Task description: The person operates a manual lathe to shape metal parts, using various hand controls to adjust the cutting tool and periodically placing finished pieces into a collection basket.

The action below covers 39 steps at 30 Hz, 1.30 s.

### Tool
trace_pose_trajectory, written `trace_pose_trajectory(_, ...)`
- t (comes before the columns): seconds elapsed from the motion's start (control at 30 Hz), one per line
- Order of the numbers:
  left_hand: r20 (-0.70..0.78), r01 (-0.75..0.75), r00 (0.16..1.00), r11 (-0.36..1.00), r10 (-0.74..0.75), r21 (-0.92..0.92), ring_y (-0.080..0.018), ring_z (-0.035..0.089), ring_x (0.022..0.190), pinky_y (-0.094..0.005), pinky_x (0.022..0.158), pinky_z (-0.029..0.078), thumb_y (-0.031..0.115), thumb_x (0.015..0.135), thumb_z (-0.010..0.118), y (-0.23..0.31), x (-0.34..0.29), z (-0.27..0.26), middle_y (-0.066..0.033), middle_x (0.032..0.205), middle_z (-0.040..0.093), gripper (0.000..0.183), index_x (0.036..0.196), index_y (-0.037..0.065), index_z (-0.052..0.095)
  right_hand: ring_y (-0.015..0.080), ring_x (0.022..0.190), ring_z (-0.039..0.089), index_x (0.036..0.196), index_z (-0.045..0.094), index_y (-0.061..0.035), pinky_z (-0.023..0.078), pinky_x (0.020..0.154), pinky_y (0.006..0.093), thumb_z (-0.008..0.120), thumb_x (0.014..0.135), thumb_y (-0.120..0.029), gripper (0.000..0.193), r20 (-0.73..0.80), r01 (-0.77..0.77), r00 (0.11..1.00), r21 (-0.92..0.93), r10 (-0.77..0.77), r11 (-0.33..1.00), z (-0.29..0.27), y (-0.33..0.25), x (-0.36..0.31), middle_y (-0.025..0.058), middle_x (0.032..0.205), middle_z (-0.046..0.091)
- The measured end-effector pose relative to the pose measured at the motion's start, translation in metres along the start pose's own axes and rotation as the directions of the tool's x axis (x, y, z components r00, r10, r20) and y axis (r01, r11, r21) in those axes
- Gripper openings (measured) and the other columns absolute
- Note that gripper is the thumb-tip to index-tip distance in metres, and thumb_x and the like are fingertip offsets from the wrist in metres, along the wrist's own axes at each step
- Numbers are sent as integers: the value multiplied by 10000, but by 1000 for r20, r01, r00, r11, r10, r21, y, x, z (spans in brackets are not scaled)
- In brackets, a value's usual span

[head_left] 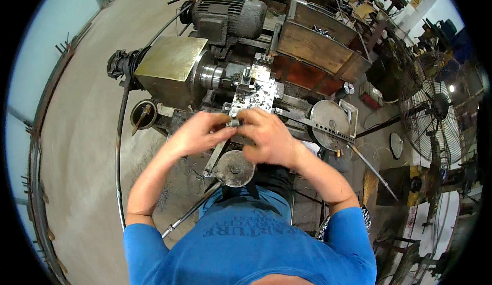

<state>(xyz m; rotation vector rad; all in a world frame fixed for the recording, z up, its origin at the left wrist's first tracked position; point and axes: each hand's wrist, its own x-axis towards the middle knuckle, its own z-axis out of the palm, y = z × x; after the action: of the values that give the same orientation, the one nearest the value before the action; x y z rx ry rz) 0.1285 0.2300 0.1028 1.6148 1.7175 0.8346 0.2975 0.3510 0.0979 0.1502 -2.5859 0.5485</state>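
My left hand (pixel 200 133) and my right hand (pixel 270 137) meet in front of a small lathe. Between their fingertips is a small round metal part (pixel 234 122), gripped from both sides and partly covered by the fingers. Just beyond them lies the lathe's cross slide (pixel 253 99), strewn with dark metal chips. A tool post (pixel 247 74) stands on it. To its left the shiny spindle nose (pixel 211 76) sticks out of the box-shaped headstock (pixel 170 62). Below my hands is a round metal disc (pixel 234 169), near my waist.
Behind the headstock sits a grimy electric motor (pixel 228 16). A wooden bin (pixel 318 44) stands at the back right. Further right are a large round plate (pixel 329 123) and a caged fan (pixel 435 108). A pot with a brush (pixel 143 115) is at the left, beside a long upright rod (pixel 119 157).
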Motion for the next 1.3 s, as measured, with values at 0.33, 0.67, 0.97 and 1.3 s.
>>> trace_pose_trajectory(0.33, -631, 686, 668, 654, -393, 319, -282, 578, 607, -364, 580, 441, 205, 759, 627, -91, -172, -100, -153, 647, 582, 385, 1076, -9, 581, 339, 949, 522, 762, 657, 35, 445, 863, 373, 646, 560, -149, 273, 339, -213, 850, -479, 403, 852, 57, 102, 97, 215, 975, 562)
trace_pose_trajectory(0.67, -746, 826, 399, 563, -533, 40, -228, 581, 529, -360, 515, 458, 213, 783, 646, -195, -243, -31, -132, 591, 550, 330, 955, -40, 523, 425, 902, 564, 778, 620, 100, 470, 824, 418, 608, 576, -150, 321, 173, -609, 762, -137, 624, 781, 62, 102, 112, 310, 901, 574)
trace_pose_trajectory(0.97, -811, 891, 425, 25, -402, 454, -346, 614, 707, -436, 641, 492, 133, 737, 547, -284, -299, -148, -190, 758, 624, 215, 925, 48, 605, 397, 787, 579, 665, 614, 46, 477, 718, 401, 567, 533, -145, 237, 55, -531, 834, -194, 549, 825, 71, 105, 123, 225, 851, 578)
trace_pose_trajectory(1.3, -965, 579, 239, 814, -106, 54, -240, 618, 816, -324, 724, 469, 146, 781, 614, -274, -180, -21, -165, 903, 645, 346, 1096, 7, 580, 398, 952, 567, 768, 607, -35, 462, 825, 385, 600, 548, -148, 248, -198, -366, 913, -11, 357, 930, -17, 65, 44, 220, 1226, 493)
